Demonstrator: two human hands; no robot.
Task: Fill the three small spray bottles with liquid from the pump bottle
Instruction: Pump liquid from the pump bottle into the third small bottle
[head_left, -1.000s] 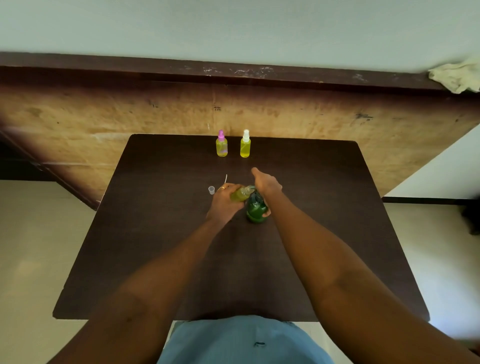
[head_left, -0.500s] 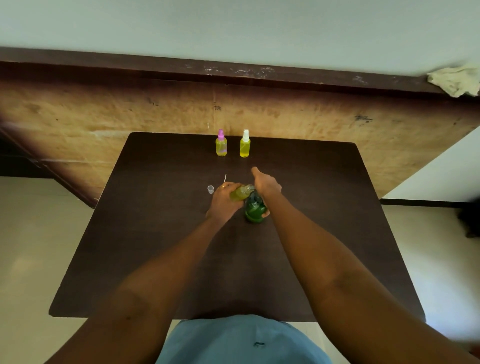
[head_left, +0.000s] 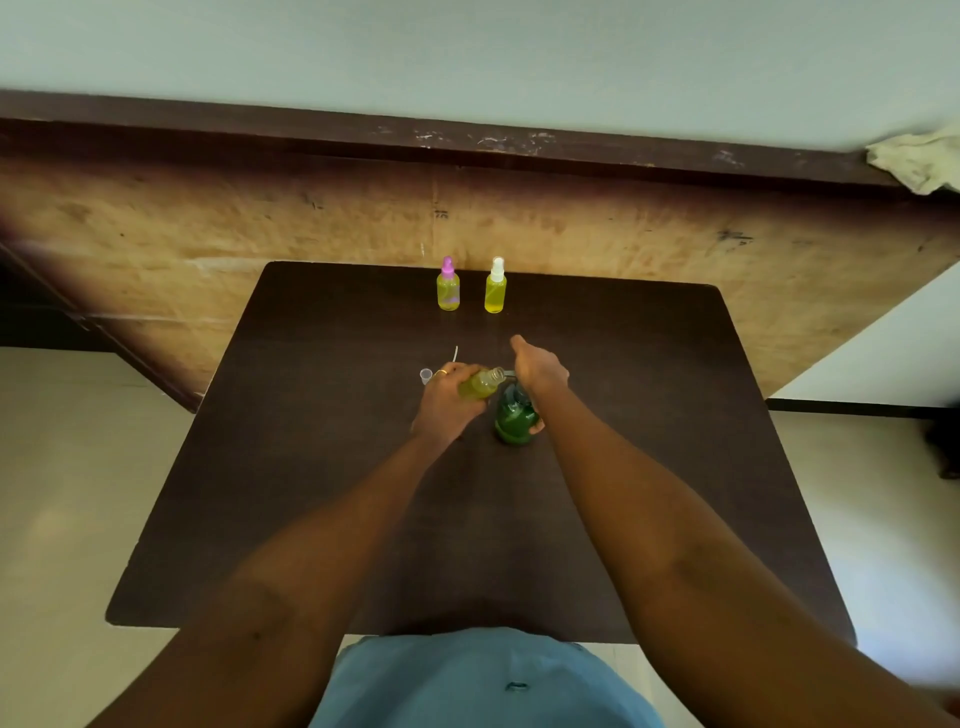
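Nearest us we see a blue shirt (head_left: 483, 680) at the near edge of the dark table (head_left: 311, 467), with both bare forearms reaching out over it. Around the middle of the table stands the green pump bottle (head_left: 513, 421). The right hand (head_left: 537, 369) lies over its top with one finger pointing far, and a fingertip shows curled against the bottle's right side. Just left of it, the left hand (head_left: 445, 402), wearing a ring (head_left: 441, 372), grips a small open bottle (head_left: 483, 384) of yellow liquid, tilted so that its mouth meets the pump's spout. Left of that hand a clear cap (head_left: 426, 375) sits on the table, and a thin spray tube (head_left: 455, 354) shows just beyond. At the far edge a pink-capped bottle (head_left: 448, 288) and a white-capped bottle (head_left: 495, 288) stand upright side by side, both yellow. Far right, a cloth (head_left: 919, 161) lies on a ledge.
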